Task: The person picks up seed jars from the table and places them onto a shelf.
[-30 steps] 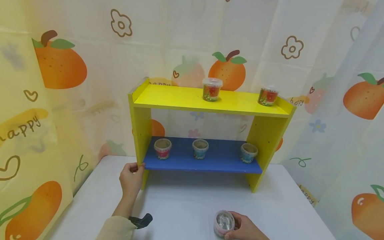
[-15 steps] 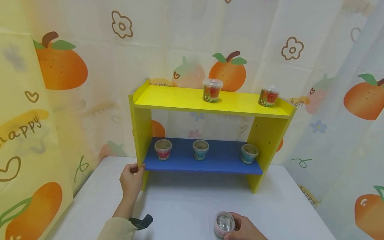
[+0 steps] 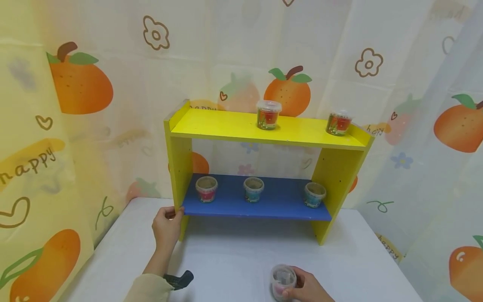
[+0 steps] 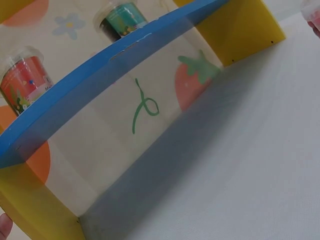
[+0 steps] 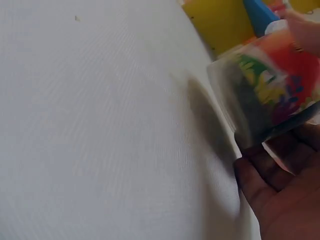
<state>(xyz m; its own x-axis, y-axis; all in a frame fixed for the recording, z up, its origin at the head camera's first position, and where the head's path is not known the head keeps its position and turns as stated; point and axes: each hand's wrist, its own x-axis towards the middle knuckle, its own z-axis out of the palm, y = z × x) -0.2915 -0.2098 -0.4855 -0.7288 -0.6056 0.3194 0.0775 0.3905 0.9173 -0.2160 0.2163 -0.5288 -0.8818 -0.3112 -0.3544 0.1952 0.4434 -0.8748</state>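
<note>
My right hand (image 3: 308, 287) grips a small clear-lidded plastic tub (image 3: 283, 283) near the table's front. In the right wrist view the tub's (image 5: 272, 87) red label shows a flower print, and its base hangs over its shadow on the white cloth. My left hand (image 3: 167, 228) pinches the left side panel of a small yellow and blue shelf (image 3: 219, 122), at the height of the blue board (image 3: 226, 205). Only a fingertip (image 4: 5, 226) of it shows in the left wrist view. That board bears a pink-labelled tub (image 3: 206, 194) and two blue-labelled ones (image 3: 253, 193) (image 3: 314, 199).
Two red-labelled tubs (image 3: 268, 119) (image 3: 338, 126) stand on the yellow top board, one near its middle and one at its right end. White cloth (image 3: 234, 251) covers the table. A fruit-printed curtain (image 3: 124, 63) hangs behind and at both sides.
My right hand has raised and tilted the tub slightly, so more of its side shows. The left hand keeps its hold on the shelf, and the head view has shifted a little.
</note>
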